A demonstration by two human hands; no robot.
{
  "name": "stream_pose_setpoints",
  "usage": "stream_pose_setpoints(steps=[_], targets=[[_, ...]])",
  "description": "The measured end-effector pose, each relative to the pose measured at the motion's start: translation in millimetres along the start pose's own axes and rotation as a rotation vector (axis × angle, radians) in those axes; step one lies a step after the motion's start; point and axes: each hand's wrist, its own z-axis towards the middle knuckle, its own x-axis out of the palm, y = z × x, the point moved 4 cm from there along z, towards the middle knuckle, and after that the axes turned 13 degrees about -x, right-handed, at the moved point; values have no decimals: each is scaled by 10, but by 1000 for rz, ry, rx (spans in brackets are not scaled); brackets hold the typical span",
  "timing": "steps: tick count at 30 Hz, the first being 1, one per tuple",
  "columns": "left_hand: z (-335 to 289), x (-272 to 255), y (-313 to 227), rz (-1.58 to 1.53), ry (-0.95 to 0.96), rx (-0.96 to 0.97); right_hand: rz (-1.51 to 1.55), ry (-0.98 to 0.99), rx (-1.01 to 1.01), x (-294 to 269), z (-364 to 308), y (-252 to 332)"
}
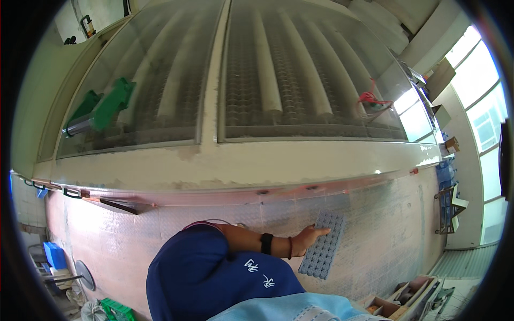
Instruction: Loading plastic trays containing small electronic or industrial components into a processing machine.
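My left hand (306,242), with a black band on its wrist, reaches across in front of my body. It grips the left edge of a blue-grey moulded tray (323,251) covered in rows of round cups. The thumb lies on the cupped face; the other fingers are mostly hidden behind the tray. The tray is held lengthwise away from me, slightly tilted, with nothing visible in its cups. My right hand is not in view. Dark blue clothing (214,273) with white lettering covers my arm and chest, and a light blue mask (289,307) fills the bottom edge.
Ahead stands a large cream cabinet (230,166) with clear panels over long pale tubes. Green brackets (110,107) show at its left, a red cord (370,98) at its right. A wooden box (393,307) is at lower right; a green crate (118,309) and blue container (54,255) are left.
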Motion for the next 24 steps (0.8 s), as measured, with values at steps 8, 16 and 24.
stream_pose_setpoints(steps=[8,16,24], targets=[[955,795,241,-80,102,58,24,-22,-8,-659,868,517],[1627,1355,512,-58,56,78,68,-81,6,-1246,1479,849],[2485,1859,499,-36,54,-14,125,-136,27,-1538,2087,1142]])
